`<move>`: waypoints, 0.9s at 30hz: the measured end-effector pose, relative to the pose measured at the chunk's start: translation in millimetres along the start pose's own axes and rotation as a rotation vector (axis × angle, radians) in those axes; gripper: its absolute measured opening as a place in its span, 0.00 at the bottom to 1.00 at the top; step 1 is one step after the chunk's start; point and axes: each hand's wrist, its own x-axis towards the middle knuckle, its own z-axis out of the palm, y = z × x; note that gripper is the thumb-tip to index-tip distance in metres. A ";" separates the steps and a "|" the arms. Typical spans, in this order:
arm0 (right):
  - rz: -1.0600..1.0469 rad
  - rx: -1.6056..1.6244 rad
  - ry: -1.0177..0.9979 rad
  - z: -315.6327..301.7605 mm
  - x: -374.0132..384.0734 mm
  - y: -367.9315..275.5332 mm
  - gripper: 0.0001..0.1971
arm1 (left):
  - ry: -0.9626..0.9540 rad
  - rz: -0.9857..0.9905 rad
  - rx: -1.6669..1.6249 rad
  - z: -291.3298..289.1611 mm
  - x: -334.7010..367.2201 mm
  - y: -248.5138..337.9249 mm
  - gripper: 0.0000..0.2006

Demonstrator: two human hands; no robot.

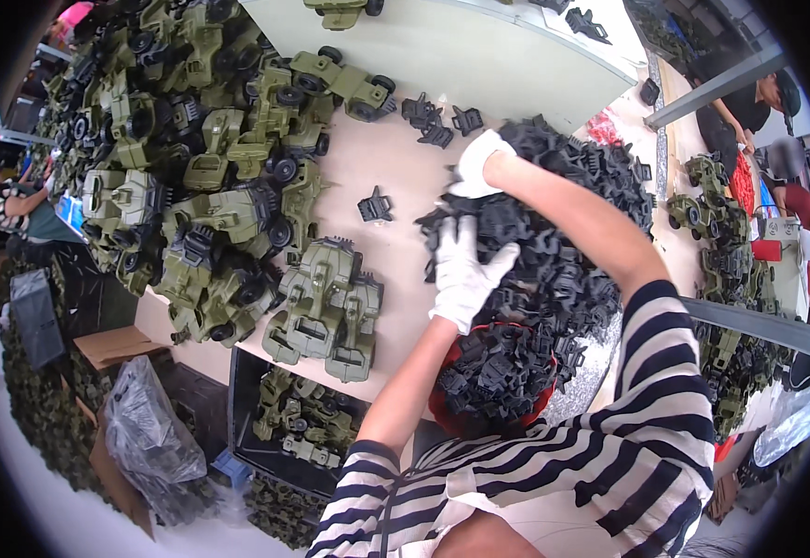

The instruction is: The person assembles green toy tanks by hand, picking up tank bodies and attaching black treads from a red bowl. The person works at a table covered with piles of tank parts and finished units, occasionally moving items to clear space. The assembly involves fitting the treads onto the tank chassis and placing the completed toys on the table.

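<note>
While both gloved hands (465, 270) press black parts (554, 270) (fingertips buried).

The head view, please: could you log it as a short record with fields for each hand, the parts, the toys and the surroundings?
left hand: white-gloved left hand lies flat on the heap, fingers spread
right hand: white-gloved right hand rests on the heap's far edge, grip unclear
parts: heap of black plastic parts, some in a red bowl
toys: olive toy vehicles piled to the left
surface: pale table with a few loose black pieces
below: black crate holding more toy vehicles
</note>
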 end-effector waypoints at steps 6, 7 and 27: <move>-0.042 -0.027 0.123 -75.9 -75.4 15.3 0.26 | -0.290 0.214 0.020 -13.8 2.3 19.8 0.35; 0.026 0.102 0.210 -81.3 -62.9 22.7 0.25 | -0.411 0.123 -0.080 -42.0 16.7 36.3 0.30; -0.046 0.343 0.272 -39.0 -45.9 60.1 0.23 | -0.034 -0.010 -0.025 -3.1 64.3 -11.6 0.30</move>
